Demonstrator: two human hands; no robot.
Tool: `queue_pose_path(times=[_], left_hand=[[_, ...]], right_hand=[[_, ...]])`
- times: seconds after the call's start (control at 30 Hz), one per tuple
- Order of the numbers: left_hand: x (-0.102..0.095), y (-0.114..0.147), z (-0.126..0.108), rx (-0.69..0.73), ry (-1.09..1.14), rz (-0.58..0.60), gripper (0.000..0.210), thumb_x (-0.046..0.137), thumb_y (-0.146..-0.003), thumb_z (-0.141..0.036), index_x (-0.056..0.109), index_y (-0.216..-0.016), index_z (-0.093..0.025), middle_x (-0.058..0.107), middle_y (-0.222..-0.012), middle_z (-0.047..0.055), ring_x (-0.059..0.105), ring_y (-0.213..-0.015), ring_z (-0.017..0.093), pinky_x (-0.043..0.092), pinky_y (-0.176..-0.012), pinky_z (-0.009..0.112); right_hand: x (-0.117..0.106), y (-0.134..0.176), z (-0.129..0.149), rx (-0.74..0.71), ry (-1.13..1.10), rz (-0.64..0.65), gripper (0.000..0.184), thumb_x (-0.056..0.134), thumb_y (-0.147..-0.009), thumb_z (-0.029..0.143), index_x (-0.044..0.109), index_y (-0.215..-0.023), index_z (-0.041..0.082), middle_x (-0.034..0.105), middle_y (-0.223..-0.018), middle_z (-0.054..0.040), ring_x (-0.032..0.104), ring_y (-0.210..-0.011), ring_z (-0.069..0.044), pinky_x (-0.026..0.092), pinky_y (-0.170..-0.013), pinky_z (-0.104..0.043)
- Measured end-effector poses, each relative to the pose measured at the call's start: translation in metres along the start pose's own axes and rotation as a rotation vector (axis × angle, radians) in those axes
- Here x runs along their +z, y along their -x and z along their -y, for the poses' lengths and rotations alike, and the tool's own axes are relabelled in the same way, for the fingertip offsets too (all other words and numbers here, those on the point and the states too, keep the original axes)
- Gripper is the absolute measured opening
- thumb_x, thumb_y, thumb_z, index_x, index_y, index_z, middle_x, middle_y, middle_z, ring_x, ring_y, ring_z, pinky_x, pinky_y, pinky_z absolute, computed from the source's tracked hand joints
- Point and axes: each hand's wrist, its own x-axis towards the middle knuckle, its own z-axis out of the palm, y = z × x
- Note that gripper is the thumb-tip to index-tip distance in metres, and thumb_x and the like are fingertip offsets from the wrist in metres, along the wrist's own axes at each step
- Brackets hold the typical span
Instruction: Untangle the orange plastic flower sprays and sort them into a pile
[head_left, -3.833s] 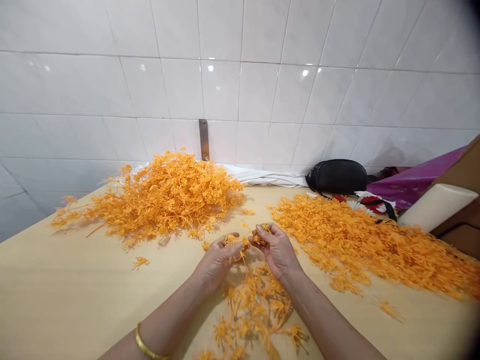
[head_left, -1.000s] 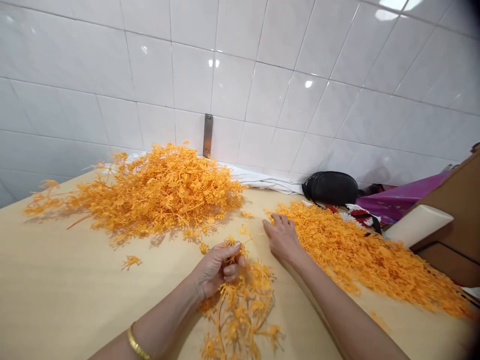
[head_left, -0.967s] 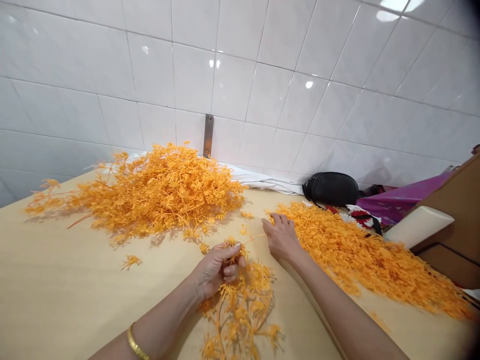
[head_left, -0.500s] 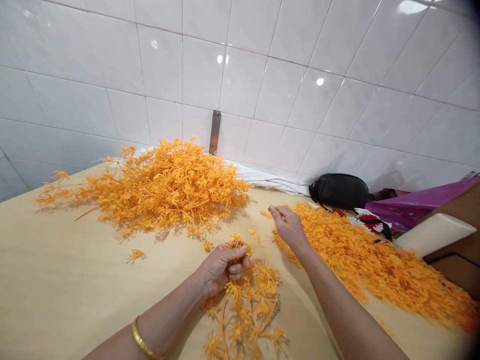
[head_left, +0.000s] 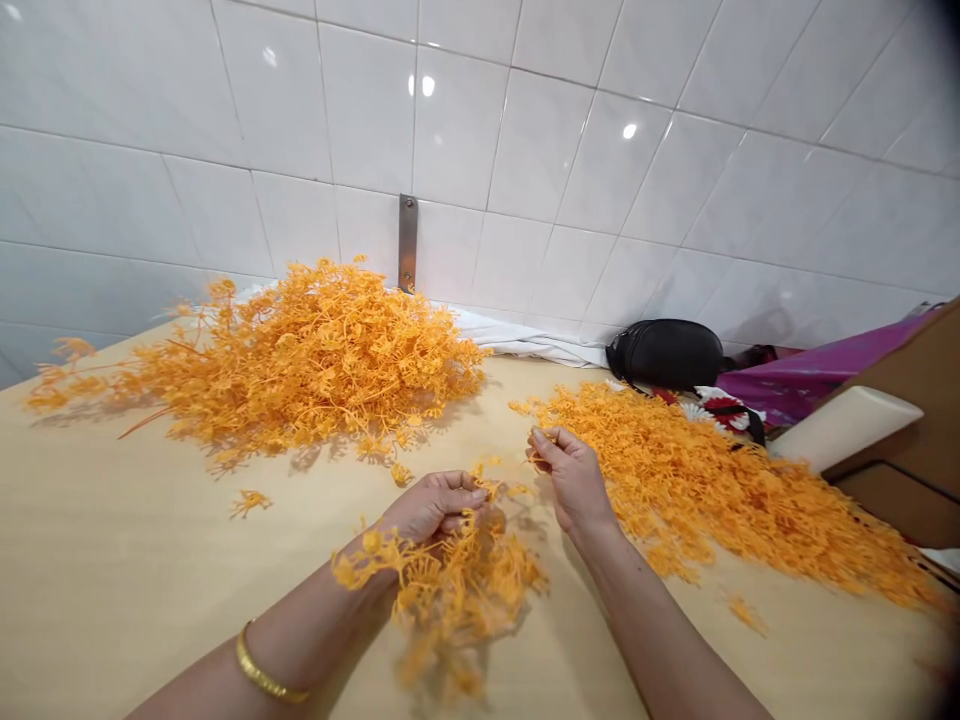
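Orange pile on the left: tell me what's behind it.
Behind the orange pile, white sheeting shows past its right edge, with the tiled wall and a metal strip beyond. Whatever lies directly behind its middle is covered.

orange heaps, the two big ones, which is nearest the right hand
The right heap, spread low in front of the black pouch; the left heap, piled higher, lies farther from the right hand.

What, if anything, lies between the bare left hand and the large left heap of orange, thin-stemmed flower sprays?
One small, orange, spiky flower piece lies on the pale yellow table between the left hand and the heap. Nothing else visible stands in the way.
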Motion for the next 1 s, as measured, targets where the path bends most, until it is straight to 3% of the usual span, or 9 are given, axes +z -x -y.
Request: queue_pose_path(times=[0.1,0.17,0.3,0.4,0.57,0.63,0.7,0.87,1.0], left_hand=[[0.001,0.002,0.001,0.003,-0.073,-0.012,0.027,0.07,-0.054,-0.027,0.049,-0.062,-0.013,0.05,-0.045,-0.004,0.022,-0.029,-0.001,0.007,-0.033,0.016],[0.003,0.004,0.002,0.009,-0.097,-0.009,0.028,0.07,-0.053,-0.028,0.049,-0.063,-0.013,0.051,-0.045,-0.004,0.024,-0.029,0.0,0.007,-0.034,0.017],[0.005,0.004,0.004,0.039,-0.097,-0.076,0.027,0.07,-0.053,-0.03,0.052,-0.066,-0.014,0.051,-0.046,-0.004,0.034,-0.031,0.002,0.014,-0.035,0.016],[0.005,0.003,0.004,0.052,-0.069,-0.12,0.028,0.071,-0.051,-0.029,0.054,-0.067,-0.014,0.053,-0.05,-0.003,0.042,-0.037,0.005,0.022,-0.037,0.017],[0.007,0.003,0.003,0.054,-0.022,-0.159,0.033,0.073,-0.048,-0.026,0.057,-0.074,-0.015,0.057,-0.054,-0.003,0.047,-0.04,0.007,0.028,-0.041,0.017],[0.008,0.004,0.003,0.049,-0.017,-0.158,0.034,0.074,-0.048,-0.026,0.058,-0.075,-0.016,0.058,-0.054,-0.003,0.048,-0.041,0.007,0.03,-0.042,0.018],[0.008,0.004,0.003,0.052,-0.017,-0.142,0.034,0.074,-0.048,-0.028,0.059,-0.076,-0.015,0.059,-0.055,-0.002,0.05,-0.043,0.008,0.031,-0.043,0.018],[0.01,0.001,0.005,0.055,-0.042,-0.078,0.036,0.073,-0.048,-0.034,0.062,-0.074,-0.012,0.059,-0.055,0.001,0.051,-0.046,0.01,0.032,-0.044,0.02],[0.011,-0.002,0.005,0.067,-0.068,-0.081,0.034,0.073,-0.048,-0.036,0.063,-0.07,-0.012,0.056,-0.05,0.0,0.049,-0.045,0.01,0.03,-0.043,0.019]], right_hand=[[-0.026,-0.018,0.003,-0.028,-0.012,-0.387,0.023,0.056,-0.063,0.039,0.045,-0.062,0.019,0.044,-0.046,0.0052,0.045,-0.049,-0.011,0.036,-0.053,-0.024],[-0.042,-0.027,0.004,-0.141,0.097,-0.542,0.02,0.052,-0.065,0.037,0.047,-0.069,0.019,0.047,-0.052,0.0036,0.047,-0.05,-0.012,0.037,-0.053,-0.026],[-0.047,-0.025,0.006,-0.36,0.583,-0.374,0.025,0.052,-0.066,0.03,0.052,-0.087,0.017,0.055,-0.081,-0.0073,0.051,-0.071,-0.018,0.039,-0.065,-0.032],[-0.031,-0.008,0.012,-0.479,0.748,-0.197,0.022,0.044,-0.074,0.035,0.055,-0.069,0.017,0.054,-0.075,-0.0074,0.049,-0.074,-0.019,0.037,-0.068,-0.031],[-0.009,0.016,0.016,-0.149,0.57,0.387,0.04,0.043,-0.074,0.051,0.05,-0.055,0.017,0.045,-0.051,0.0012,0.041,-0.049,-0.011,0.03,-0.046,-0.023],[-0.005,0.019,0.013,-0.088,0.508,0.52,0.039,0.046,-0.073,0.051,0.049,-0.054,0.017,0.045,-0.05,0.0024,0.037,-0.046,-0.009,0.027,-0.045,-0.022],[-0.003,0.018,0.008,-0.1,0.434,0.498,0.038,0.048,-0.073,0.048,0.047,-0.052,0.016,0.044,-0.049,0.003,0.035,-0.045,-0.008,0.027,-0.045,-0.022],[0.003,0.015,0.0,-0.128,0.291,0.168,0.034,0.05,-0.072,0.045,0.046,-0.053,0.017,0.042,-0.046,0.0033,0.034,-0.044,-0.008,0.027,-0.045,-0.022],[0.005,0.011,-0.003,-0.191,0.325,0.021,0.037,0.049,-0.072,0.047,0.042,-0.05,0.018,0.038,-0.046,0.0035,0.032,-0.043,-0.008,0.026,-0.043,-0.023]])
